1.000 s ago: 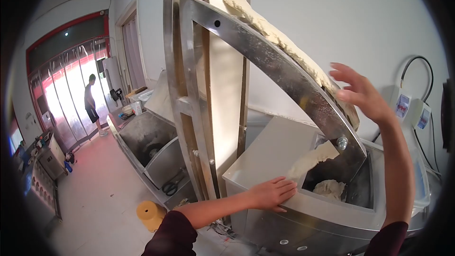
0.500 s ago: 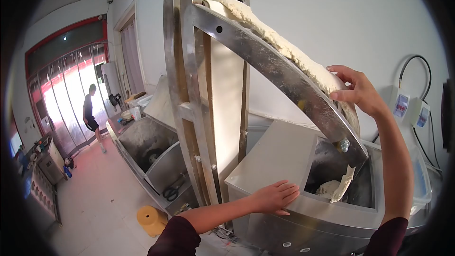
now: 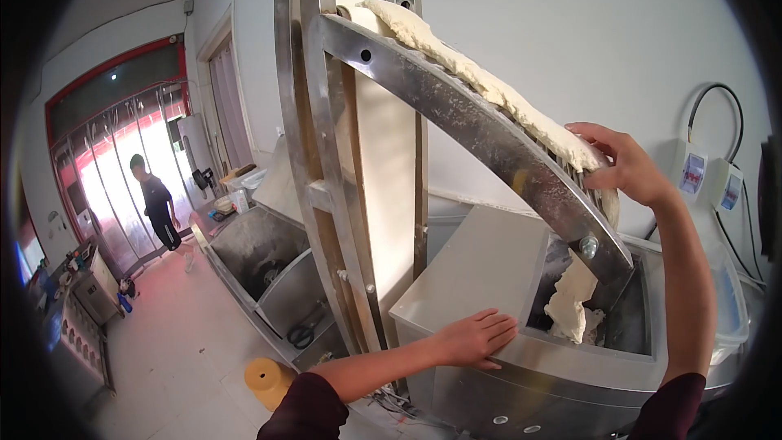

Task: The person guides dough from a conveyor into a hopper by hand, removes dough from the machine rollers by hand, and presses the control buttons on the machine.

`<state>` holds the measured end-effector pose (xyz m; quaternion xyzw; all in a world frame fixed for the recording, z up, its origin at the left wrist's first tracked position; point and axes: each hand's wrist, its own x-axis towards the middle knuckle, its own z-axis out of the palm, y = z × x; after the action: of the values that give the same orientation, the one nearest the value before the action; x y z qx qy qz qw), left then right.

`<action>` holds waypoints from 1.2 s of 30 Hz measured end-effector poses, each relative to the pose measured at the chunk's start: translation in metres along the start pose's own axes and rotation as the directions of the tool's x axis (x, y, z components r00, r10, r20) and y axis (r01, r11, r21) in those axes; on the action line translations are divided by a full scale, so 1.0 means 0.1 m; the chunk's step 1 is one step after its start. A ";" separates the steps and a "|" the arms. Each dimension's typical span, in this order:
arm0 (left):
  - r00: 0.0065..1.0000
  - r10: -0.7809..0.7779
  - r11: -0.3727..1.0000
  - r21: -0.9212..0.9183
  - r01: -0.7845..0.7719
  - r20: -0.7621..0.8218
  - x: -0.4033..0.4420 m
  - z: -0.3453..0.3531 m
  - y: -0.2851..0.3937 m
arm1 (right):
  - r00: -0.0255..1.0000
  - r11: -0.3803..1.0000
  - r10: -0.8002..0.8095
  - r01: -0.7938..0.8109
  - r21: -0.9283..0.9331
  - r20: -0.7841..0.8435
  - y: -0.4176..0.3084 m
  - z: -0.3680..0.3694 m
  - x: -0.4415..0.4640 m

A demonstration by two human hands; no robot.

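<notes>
A long pale sheet of dough (image 3: 489, 85) lies along the sloping metal conveyor (image 3: 464, 110). My right hand (image 3: 631, 165) is at the sheet's lower end, fingers curved over the dough and thumb at its near side. Beneath the conveyor's low end, a ragged piece of dough (image 3: 572, 297) hangs in the machine's square opening (image 3: 634, 318). More dough shows at the bottom of that opening, partly hidden. My left hand (image 3: 476, 339) rests flat on the steel machine top (image 3: 464, 281), left of the opening, holding nothing.
Upright steel posts (image 3: 319, 155) rise left of the conveyor. Beyond them are an open metal bin (image 3: 248, 236), scissors (image 3: 303, 334) and a yellow stool (image 3: 269, 383). Sockets with cables (image 3: 692, 171) are on the right wall. A person (image 3: 156, 200) stands near the doorway curtain.
The hanging dough now shows as a broader piece, farther left in the opening. My right hand has shifted slightly along the lower end, while my left stays put. The person by the doorway has turned.
</notes>
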<state>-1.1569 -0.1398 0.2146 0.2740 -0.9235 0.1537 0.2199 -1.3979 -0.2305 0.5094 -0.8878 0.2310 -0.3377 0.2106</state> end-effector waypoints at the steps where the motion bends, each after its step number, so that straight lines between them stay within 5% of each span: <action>1: 1.000 0.001 1.000 -0.001 -0.001 -0.005 0.00 0.00 0.00 | 0.999 1.000 -0.007 0.006 -0.013 -0.035 0.01 -0.01 -0.03; 36: 0.999 -0.001 1.000 0.007 0.001 0.053 -0.01 0.03 -0.03 | 0.965 0.988 0.151 -0.143 0.054 -0.213 0.65 0.03 -0.68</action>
<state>-1.1558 -0.1430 0.2124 0.2792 -0.9284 0.1497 0.1943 -1.4586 -0.2443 0.4385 -0.8218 0.3114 -0.4204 0.2257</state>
